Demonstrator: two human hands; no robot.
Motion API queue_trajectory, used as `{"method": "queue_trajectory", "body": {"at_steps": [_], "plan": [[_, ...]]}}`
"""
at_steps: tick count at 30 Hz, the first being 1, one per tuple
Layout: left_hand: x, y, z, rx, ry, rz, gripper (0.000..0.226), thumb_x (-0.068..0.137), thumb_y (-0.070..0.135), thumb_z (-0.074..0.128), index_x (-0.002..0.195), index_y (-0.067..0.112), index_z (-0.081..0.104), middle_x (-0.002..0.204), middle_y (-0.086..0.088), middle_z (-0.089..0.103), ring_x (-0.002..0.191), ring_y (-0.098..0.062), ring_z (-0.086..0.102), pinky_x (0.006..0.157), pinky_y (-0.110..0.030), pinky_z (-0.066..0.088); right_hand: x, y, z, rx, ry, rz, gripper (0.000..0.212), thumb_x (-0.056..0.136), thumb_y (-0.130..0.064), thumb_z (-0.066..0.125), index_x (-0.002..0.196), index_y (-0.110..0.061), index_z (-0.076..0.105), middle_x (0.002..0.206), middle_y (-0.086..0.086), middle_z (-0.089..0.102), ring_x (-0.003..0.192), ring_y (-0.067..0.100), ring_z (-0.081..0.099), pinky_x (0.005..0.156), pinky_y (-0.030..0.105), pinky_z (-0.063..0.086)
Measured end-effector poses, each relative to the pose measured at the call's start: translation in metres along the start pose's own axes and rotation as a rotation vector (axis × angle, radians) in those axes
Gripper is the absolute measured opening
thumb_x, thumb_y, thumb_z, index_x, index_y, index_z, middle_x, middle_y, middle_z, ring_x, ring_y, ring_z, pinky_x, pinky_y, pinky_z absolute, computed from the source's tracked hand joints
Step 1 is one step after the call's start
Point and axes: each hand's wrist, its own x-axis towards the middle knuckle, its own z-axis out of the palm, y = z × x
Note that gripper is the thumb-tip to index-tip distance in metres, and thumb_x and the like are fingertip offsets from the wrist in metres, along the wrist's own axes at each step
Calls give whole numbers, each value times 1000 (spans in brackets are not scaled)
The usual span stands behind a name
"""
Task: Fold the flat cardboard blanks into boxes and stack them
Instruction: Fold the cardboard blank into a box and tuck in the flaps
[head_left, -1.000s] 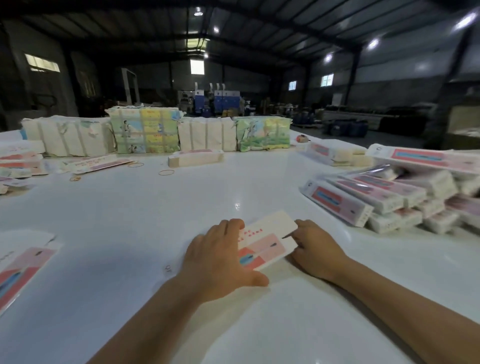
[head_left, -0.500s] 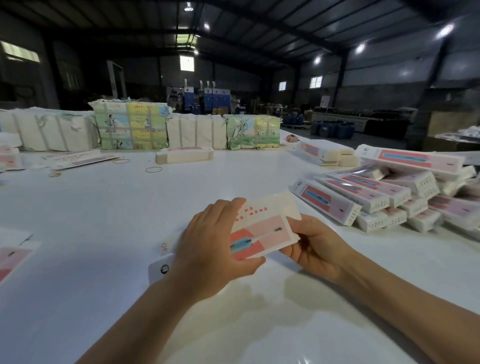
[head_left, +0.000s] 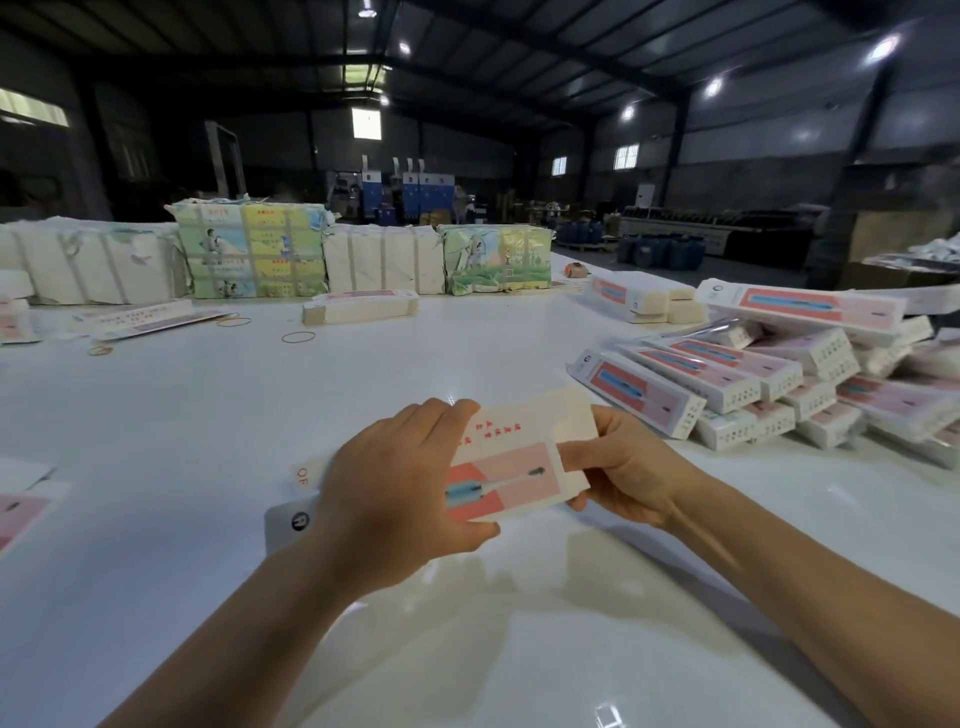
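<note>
A: Lifted now: the blank (head_left: 511, 462) is off the table (head_left: 156, 597) and up between both hands, where 1 s ago it lay flat under them.

B: Grip?

A: Left hand (head_left: 400, 499) curls round its near-left end, thumb underneath. Right hand (head_left: 623, 467) pinches the right end, fingers partly hidden behind the card.

B: Risk?

A: Thin, stiff card w/ pre-scored creases, I'd judge. Squeeze off the score lines and a panel probably buckles instead of popping square. Loose end flaps (head_left: 298, 499) stick out left and could catch the tabletop.

B: Surfaces?

A: Glossy white top, so prob. slippery. Finished boxes (head_left: 727, 384), long slim rectangles, are heaped unevenly at right; a sloppy drop may slide the pile. Further back, rubber bands (head_left: 297, 338) and wrapped bundles (head_left: 249, 254).
</note>
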Motion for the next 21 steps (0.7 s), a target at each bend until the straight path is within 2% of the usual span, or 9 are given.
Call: {"method": "queue_trajectory", "body": {"at_steps": [3,5,8,11,13,15,17,19,21], "plan": [[1,1,1,26,-35,4,79,52,59,70,118,15,58,90,2,63,68,-13,58,52,-25,48,1,1,-3,-127,59,-11,24,81,17,54,94,1,66,87,16,73,56,24,65,37,25,47],[2,0,1,20,-62,-17,82,56,62,63,125,20,52,97,6,60,75,-11,54,58,-22,45,0,1,-5,-107,39,9,24,76,12,61,96,0,67,93,19,72,63,28,67,38,27,49],[1,-2,4,-48,-91,-39,85,60,67,55,133,29,40,106,12,52,85,-8,49,67,-18,41,-2,1,-3,21,-85,89,51,56,-8,84,103,0,67,102,24,69,69,33,63,39,28,51],[0,-4,5,-119,-103,-44,86,61,67,58,136,31,35,108,15,49,89,-8,49,70,-17,43,-4,1,0,84,-227,111,67,47,-23,95,105,-4,68,93,21,69,50,21,55,39,25,52],[0,-4,4,-137,-72,-35,77,63,64,60,129,30,44,104,14,55,83,-9,54,65,-14,42,-5,1,3,53,-208,117,66,47,-21,93,105,-4,65,73,13,68,39,12,51,37,20,47],[1,-5,2,-155,6,-30,60,66,58,64,118,30,54,99,13,64,74,-12,59,60,-12,38,-5,2,4,-13,-119,132,54,54,-18,85,102,-8,63,53,4,53,38,10,44,35,17,37],[3,-6,0,-169,-25,-80,54,71,58,67,117,38,50,105,17,64,78,-11,60,65,-15,42,-4,3,6,-44,-37,148,40,62,-10,74,100,-10,62,50,0,43,38,9,39,35,15,29],[4,-8,3,-195,-117,-145,58,70,65,66,120,44,42,111,22,59,84,-9,59,74,-19,46,-3,4,7,-32,17,142,40,60,-13,67,99,-8,60,50,0,42,37,9,37,35,16,27],[4,-11,7,-203,-157,-190,64,67,71,64,121,44,39,111,24,56,85,-7,56,72,-18,47,-2,4,8,-3,67,112,37,62,-14,62,98,-5,61,50,2,42,37,9,37,34,17,28]]}}
